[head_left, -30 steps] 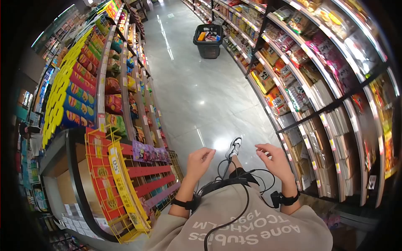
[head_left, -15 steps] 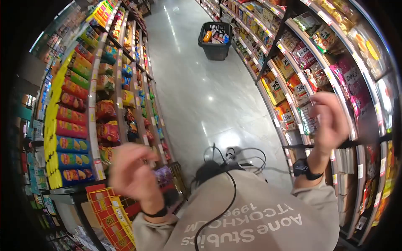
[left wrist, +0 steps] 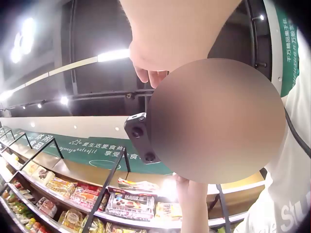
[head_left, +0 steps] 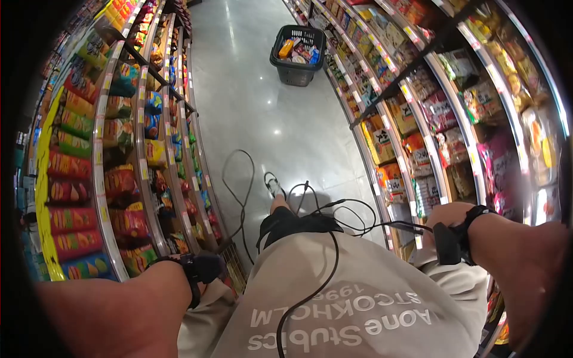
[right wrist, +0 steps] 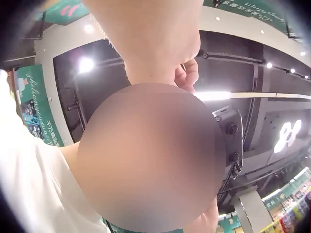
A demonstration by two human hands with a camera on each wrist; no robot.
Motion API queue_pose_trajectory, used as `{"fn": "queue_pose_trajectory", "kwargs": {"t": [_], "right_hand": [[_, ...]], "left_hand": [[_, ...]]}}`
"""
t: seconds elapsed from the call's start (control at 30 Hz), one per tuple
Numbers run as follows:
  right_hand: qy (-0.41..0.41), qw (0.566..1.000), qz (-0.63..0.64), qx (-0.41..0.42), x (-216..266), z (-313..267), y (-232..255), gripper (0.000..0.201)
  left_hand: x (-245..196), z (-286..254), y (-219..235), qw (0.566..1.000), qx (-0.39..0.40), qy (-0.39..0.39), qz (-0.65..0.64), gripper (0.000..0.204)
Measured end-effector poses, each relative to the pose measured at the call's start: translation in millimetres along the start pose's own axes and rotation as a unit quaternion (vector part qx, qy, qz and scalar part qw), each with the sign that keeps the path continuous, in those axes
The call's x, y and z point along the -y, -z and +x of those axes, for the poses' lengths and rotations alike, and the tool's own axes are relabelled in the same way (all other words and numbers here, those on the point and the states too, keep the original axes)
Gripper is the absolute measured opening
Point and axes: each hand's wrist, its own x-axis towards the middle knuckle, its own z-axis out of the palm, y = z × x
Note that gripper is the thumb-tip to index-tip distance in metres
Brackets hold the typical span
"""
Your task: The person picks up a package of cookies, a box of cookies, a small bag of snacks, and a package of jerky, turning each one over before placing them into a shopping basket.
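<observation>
Both hands are raised to the person's head, one at each side. My left hand [left wrist: 163, 58] comes in from the top of the left wrist view, with bent fingertips beside the blurred head. A black camera [left wrist: 137, 138] sits at the front of the head, just below those fingers. In the right wrist view my right hand [right wrist: 170, 60] is likewise at the head, its curled fingertips near the camera [right wrist: 232, 136]. The blurred area hides part of both hands, and I cannot tell what they grip. In the head view, black wrist straps [head_left: 194, 277] show on the raised arms.
A dark shopping basket [head_left: 296, 74] holding several packages stands on the aisle floor [head_left: 239, 113] ahead. Snack shelves line the left [head_left: 128, 197] and right [head_left: 430, 137]. Black cables [head_left: 245, 197] hang in loops around the person's legs.
Both hands have risen from in front of the body, moving outward and up past the head camera to the head. The view has shifted, and the person's leg is in a different place.
</observation>
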Motion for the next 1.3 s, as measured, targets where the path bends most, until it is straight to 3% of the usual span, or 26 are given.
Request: {"fn": "queue_pose_trajectory", "kwargs": {"t": [0.3,0.73,1.0,1.3], "right_hand": [[0.023,0.998,0.054,-0.035,-146.4,-52.1,-97.8,0.035],[0.004,0.992,0.108,-0.073,-300.2,-90.0,-197.2,0.035],[-0.013,0.988,0.108,-0.113,-408.7,-138.2,-244.3,0.035],[-0.039,0.982,0.071,-0.169,-593.0,-214.1,-279.1,0.036]], "left_hand": [[163.8,16.0,11.3,0.997,-0.017,-0.035,0.071,0.040],[327.3,38.2,16.4,0.994,-0.013,-0.035,0.099,0.034],[443.8,45.1,-17.1,0.996,0.015,-0.032,0.082,0.031],[631.1,51.5,-84.7,0.995,0.032,0.014,0.089,0.027]]}}
